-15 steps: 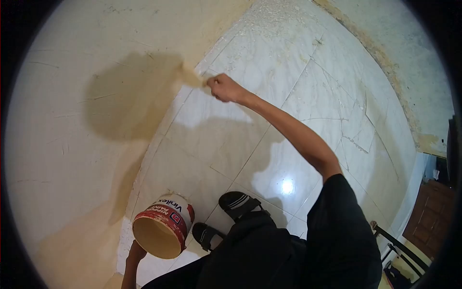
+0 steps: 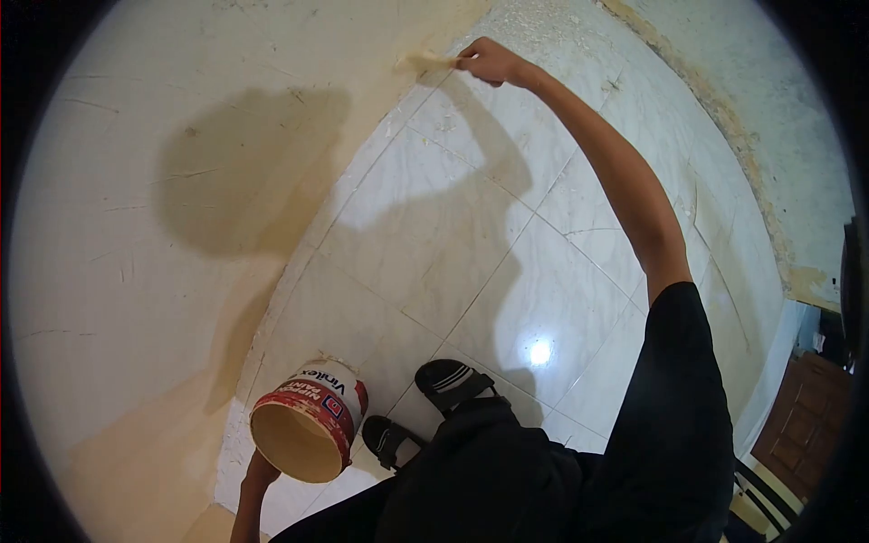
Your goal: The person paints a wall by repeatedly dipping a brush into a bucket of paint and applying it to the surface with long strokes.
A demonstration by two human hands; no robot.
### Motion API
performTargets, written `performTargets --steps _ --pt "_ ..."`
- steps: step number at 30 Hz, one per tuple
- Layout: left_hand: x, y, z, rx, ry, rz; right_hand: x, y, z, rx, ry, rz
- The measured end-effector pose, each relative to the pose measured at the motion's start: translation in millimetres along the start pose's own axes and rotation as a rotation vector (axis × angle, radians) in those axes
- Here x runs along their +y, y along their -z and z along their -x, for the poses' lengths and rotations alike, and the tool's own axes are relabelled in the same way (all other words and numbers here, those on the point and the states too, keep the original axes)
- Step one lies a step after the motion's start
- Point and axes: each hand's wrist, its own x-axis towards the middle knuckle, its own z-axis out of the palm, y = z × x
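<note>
My right hand (image 2: pixel 491 63) is closed round the handle end of a pale, blurred brush-like tool (image 2: pixel 425 61), whose far end is at the lower part of the cream wall (image 2: pixel 118 181). At the lower left my left hand (image 2: pixel 262 469) is against the underside of a red and white paint bucket (image 2: pixel 312 398), tilted with its mouth towards me. The bucket's inside is coated cream. Most of my left hand's fingers are hidden behind the bucket.
White floor tiles (image 2: pixel 398 244) with cracks and specks run along the wall. My sandals (image 2: pixel 448 383) are beside the bucket. At the right stand a brown wooden door (image 2: pixel 804 421) and a dark chair (image 2: pixel 768 496), near another stained wall (image 2: pixel 787 118).
My right hand and the tool have moved up and to the right along the foot of the wall, and that arm is stretched out farther. The bucket has barely moved.
</note>
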Motion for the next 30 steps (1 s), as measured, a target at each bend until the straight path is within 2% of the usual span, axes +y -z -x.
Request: performTargets --steps 2,3,5,6,8,9,10,11,13,15,16,18,20,21,23,24,26,28,30 --pt "-13.9 -7.5 4.1 0.01 -0.019 0.01 33.0 18.3 -14.8 0.189 -0.008 -0.055" --pt "-11.5 -2.3 4.4 0.011 -0.02 0.008 36.6 17.9 -12.3 0.191 -0.008 -0.056" --pt "-3.9 10.9 3.5 -0.23 0.268 -0.094 40.6 19.4 -13.0 0.583 -0.116 -0.068" --pt "-2.4 13.7 2.3 -0.229 0.266 -0.096 42.2 16.1 -16.0 0.587 -0.117 -0.068" --pt "-0.3 18.8 -3.1 -0.219 0.265 -0.113 33.4 0.6 -20.1 0.717 -0.238 -0.256" --pt "-7.2 15.4 -5.8 -0.221 0.258 -0.119 41.7 -11.7 -34.0 0.694 -0.267 -0.303" --pt "-16.8 10.4 -7.2 -0.088 0.076 -0.097 65.1 -28.6 -60.9 0.677 -0.24 -0.18" --pt "-27.3 5.2 -8.2 0.042 -0.108 -0.099 48.9 -44.5 -55.8 0.593 -0.244 -0.226" --pt "-20.0 6.3 -11.3 0.046 -0.113 -0.057 -11.5 -77.9 -20.5 0.546 -0.263 -0.288" --pt "-11.2 8.9 -15.3 0.009 -0.034 -0.049 -34.0 -97.5 4.7 0.433 -0.212 -0.326" --pt "-7.6 8.6 -20.9 -0.013 -0.008 -0.044 -30.3 -107.6 10.8 0.4 -0.148 -0.234" --pt "-4.5 10.1 -25.5 -0.028 0.017 -0.045 -32.2 -113.4 43.5 0.168 -0.055 -0.297" --pt "-1.9 12.1 -29.5 -0.037 0.026 -0.05 -38.3 -109.3 72.7 -0.135 -0.05 -0.39" --pt "-1.0 14.2 -30.2 -0.039 0.027 -0.054 -38.4 -106.6 73.8 -0.133 -0.048 -0.393" --pt "-1.9 17.9 -27.0 -0.034 0.026 -0.053 -41.4 -104.7 73.1 -0.173 0.208 -0.077" --pt "-2.0 19.1 -28.2 -0.036 0.032 -0.051 -38.5 -100.7 64.9 -0.176 0.211 -0.079" --pt "-1.8 20.4 -26.3 -0.026 0.028 -0.045 -26.0 -84.2 29.9 -0.112 0.205 0.202" --pt "-2.2 19.4 -18.9 -0.016 0.028 -0.029 -21.7 -56.2 14.5 0.075 0.371 0.235" --pt "-0.5 14.1 -14.4 -0.002 0.028 0.007 -14.4 -20.5 -7.6 0.013 0.235 0.382"
